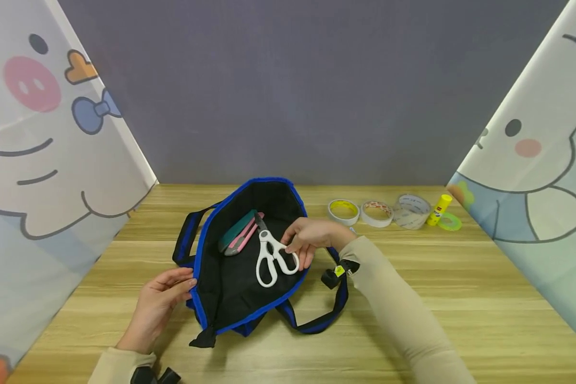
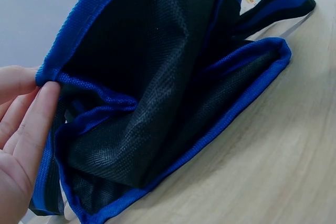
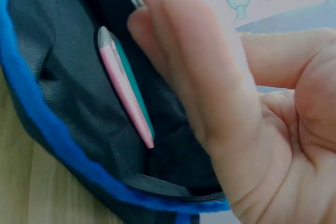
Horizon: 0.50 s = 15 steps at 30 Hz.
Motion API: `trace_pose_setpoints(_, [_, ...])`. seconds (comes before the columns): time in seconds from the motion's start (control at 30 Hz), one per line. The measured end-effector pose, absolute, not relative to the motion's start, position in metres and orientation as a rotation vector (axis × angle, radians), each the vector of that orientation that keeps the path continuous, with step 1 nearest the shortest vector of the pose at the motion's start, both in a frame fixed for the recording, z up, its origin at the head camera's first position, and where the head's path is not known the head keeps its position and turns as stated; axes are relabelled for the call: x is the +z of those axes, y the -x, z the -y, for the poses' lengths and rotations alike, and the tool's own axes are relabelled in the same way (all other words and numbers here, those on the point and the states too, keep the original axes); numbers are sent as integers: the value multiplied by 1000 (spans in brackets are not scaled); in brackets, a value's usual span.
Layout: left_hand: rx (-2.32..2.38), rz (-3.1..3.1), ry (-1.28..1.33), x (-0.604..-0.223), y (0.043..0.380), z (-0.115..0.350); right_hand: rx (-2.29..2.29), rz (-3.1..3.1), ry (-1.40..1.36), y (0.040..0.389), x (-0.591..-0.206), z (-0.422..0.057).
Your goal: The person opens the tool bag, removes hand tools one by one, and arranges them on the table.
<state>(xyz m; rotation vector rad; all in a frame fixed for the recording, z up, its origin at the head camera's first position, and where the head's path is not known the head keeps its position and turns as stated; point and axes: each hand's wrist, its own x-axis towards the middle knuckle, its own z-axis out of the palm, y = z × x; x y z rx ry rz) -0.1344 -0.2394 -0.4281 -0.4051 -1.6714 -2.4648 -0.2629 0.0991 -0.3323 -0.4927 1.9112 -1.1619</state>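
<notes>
A black bag with blue edging (image 1: 249, 184) lies on the wooden table, its mouth spread towards me. My left hand (image 1: 160, 304) pinches the left rim; the left wrist view shows thumb and fingers on the blue edging (image 2: 52, 69). Over the opening, my right hand (image 1: 309, 239) holds white-handled scissors (image 1: 270, 261) by one handle loop, blades pointing up and left. Inside the bag lie a pink and grey utility knife (image 1: 242, 237) and a teal object (image 1: 235, 229) beside it. In the right wrist view, fingers hide most of the scissors.
Along the back right stand a tape roll with a yellow core (image 1: 343, 212), a white tape roll (image 1: 376, 213), a clear tape roll (image 1: 413, 212), a yellow glue stick (image 1: 439, 209) and a green tape ring (image 1: 450, 222). A bag strap (image 1: 317, 324) loops on the table.
</notes>
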Motion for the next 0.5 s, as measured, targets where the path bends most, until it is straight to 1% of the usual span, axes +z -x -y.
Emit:
trace_pose_setpoints(0.23, [-2473,1673,400,-429,134,238,-1269,-1827,606,250,-329,-130])
trace_pose_setpoints(0.5, [-2440,1715,341,-426,132,240,-1382,-1797,767,246,-334,-176])
